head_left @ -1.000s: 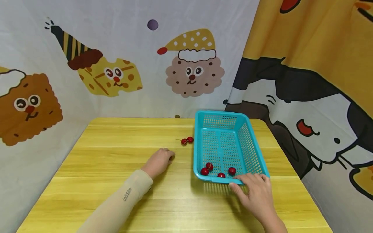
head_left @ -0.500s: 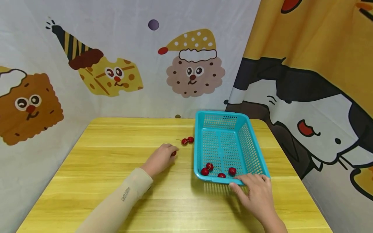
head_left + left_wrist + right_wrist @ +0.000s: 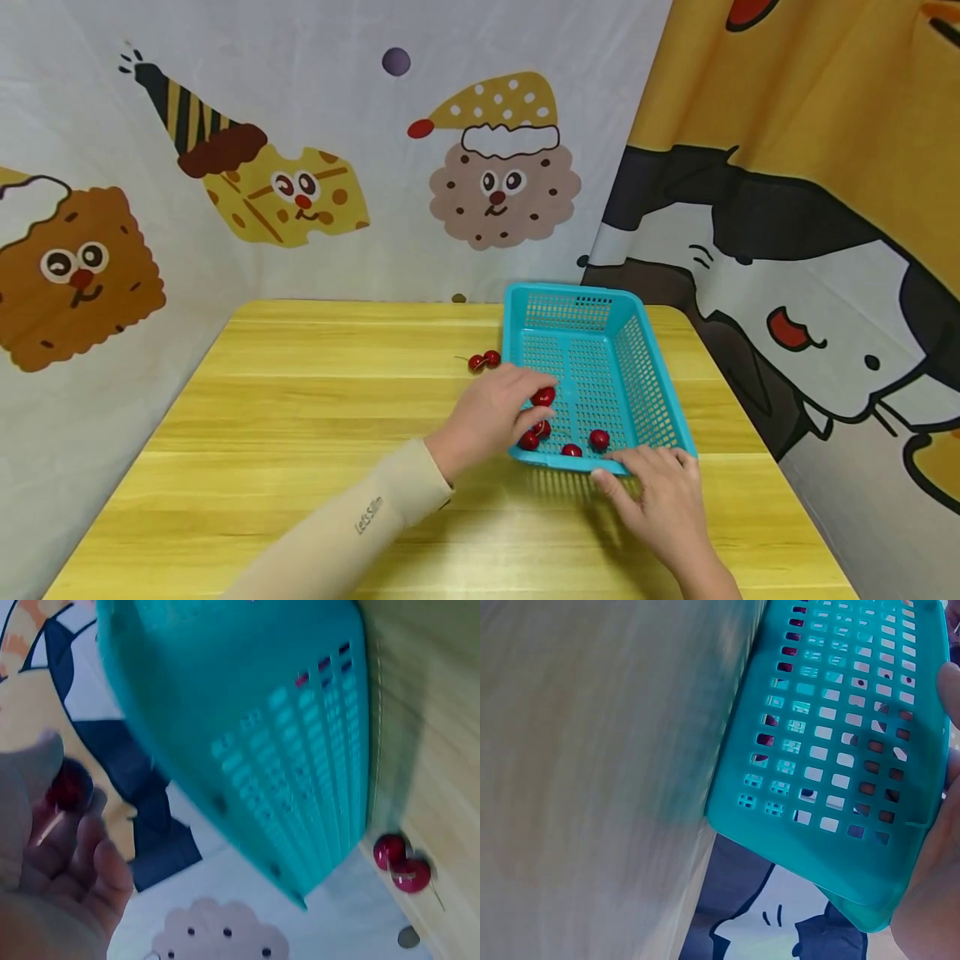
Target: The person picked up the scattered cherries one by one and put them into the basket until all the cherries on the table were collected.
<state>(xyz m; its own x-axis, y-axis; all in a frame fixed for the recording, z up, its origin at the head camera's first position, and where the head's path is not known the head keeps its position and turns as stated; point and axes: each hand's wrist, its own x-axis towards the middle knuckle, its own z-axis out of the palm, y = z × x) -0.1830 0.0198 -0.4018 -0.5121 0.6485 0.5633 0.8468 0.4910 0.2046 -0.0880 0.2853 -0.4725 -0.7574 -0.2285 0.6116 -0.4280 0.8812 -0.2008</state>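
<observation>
Over the left front part of a turquoise plastic basket (image 3: 667, 392), my left hand (image 3: 480, 421) pinches a dark red cherry (image 3: 543, 397) between thumb and fingers. The left wrist view shows that cherry (image 3: 71, 784) at the fingertips, above the basket's rim. My right hand (image 3: 660, 500) grips the basket's near right rim, fingers over the edge and thumb along the outside. Several cherries (image 3: 599, 439) lie on the basket floor near its front wall, some partly hidden by my left hand. Just left of the basket, two joined cherries (image 3: 483, 361) with a stem lie on the table.
The basket stands on the right half of a yellow wood-grain table (image 3: 300, 367). A white cartoon-print cloth (image 3: 315, 75) hangs behind the table, and a yellow, black and white curtain (image 3: 750, 100) hangs on the right.
My left hand has picked up a cherry from the table left of the basket and carried it right, over the basket. My right hand has stayed at the rim.
</observation>
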